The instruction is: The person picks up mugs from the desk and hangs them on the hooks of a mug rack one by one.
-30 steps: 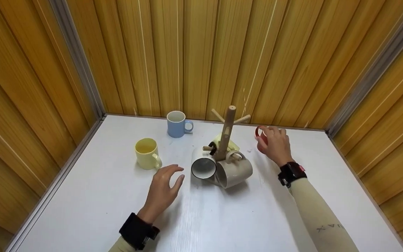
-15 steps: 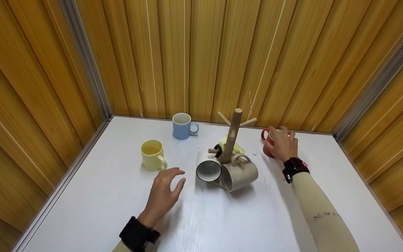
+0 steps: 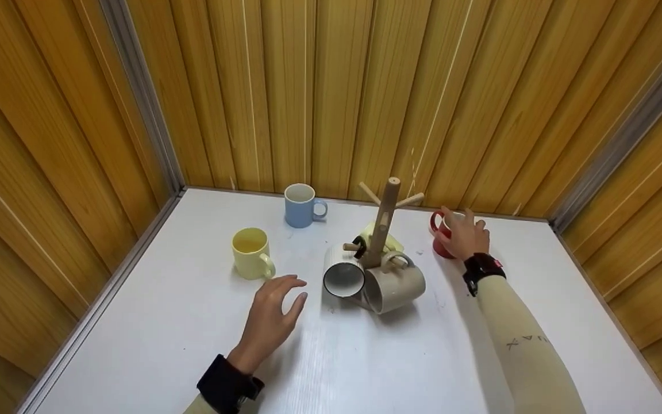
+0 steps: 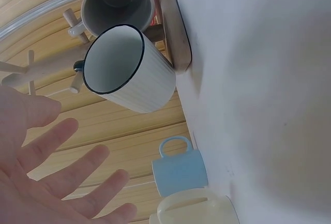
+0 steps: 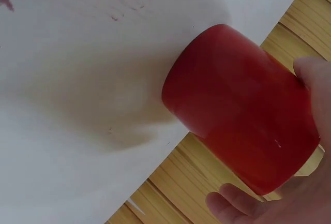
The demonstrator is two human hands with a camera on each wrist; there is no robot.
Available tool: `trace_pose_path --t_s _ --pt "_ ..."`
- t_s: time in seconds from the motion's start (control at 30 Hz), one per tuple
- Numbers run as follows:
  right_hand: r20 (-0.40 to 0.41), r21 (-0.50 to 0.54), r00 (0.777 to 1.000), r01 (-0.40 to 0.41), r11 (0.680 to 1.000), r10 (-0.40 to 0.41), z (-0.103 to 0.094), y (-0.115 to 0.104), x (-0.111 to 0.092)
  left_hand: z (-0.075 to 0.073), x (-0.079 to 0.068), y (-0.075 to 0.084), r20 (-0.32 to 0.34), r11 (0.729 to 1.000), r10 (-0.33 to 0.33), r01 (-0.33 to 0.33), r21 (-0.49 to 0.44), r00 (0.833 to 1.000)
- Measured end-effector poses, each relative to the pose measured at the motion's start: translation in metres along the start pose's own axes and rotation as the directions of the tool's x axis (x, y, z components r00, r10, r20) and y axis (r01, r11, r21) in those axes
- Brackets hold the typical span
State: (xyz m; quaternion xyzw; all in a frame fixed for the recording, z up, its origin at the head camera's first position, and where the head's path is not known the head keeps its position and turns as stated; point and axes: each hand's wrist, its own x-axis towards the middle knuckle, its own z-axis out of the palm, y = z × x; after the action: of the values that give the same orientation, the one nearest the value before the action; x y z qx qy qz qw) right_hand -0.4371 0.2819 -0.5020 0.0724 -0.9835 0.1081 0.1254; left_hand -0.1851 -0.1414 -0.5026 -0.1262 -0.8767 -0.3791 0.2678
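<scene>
Over the upright red mug (image 3: 443, 247) at the back right of the table, my right hand (image 3: 468, 234) grips the body near the rim. In the right wrist view, its thumb lies along one side of the red mug (image 5: 238, 110) and its fingers along the other. The mug's handle points to the left. My left hand (image 3: 270, 313) hovers above the table with thumb and fingers apart, holding nothing. In the left wrist view, the left hand's fingers (image 4: 77, 175) spread near a white ribbed mug (image 4: 139, 79), apart from it.
A wooden mug tree (image 3: 385, 221) stands centrally. On it hang the white black-rimmed mug (image 3: 343, 280), a beige mug (image 3: 397, 290) and a partly hidden pale yellow mug (image 3: 391, 241). A yellow mug (image 3: 250, 261) and a blue mug (image 3: 298, 213) stand left. Wood-patterned panels (image 3: 331, 115) enclose the table.
The head view has shifted slightly. My right hand's fingers spread a little wider over the red mug, so its pale inside now shows. The left hand keeps its pose.
</scene>
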Motion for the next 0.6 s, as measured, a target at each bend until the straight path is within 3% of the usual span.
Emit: trace_pose_path --t_s 0.6 --pt "0.079 0.043 0.997 -0.017 0.999 0.014 -0.0041 -0.0037 -0.0007 0.0025 -0.0017 -0.0037 0.011 1.000 -0.005 0.005 -0.013 1.000"
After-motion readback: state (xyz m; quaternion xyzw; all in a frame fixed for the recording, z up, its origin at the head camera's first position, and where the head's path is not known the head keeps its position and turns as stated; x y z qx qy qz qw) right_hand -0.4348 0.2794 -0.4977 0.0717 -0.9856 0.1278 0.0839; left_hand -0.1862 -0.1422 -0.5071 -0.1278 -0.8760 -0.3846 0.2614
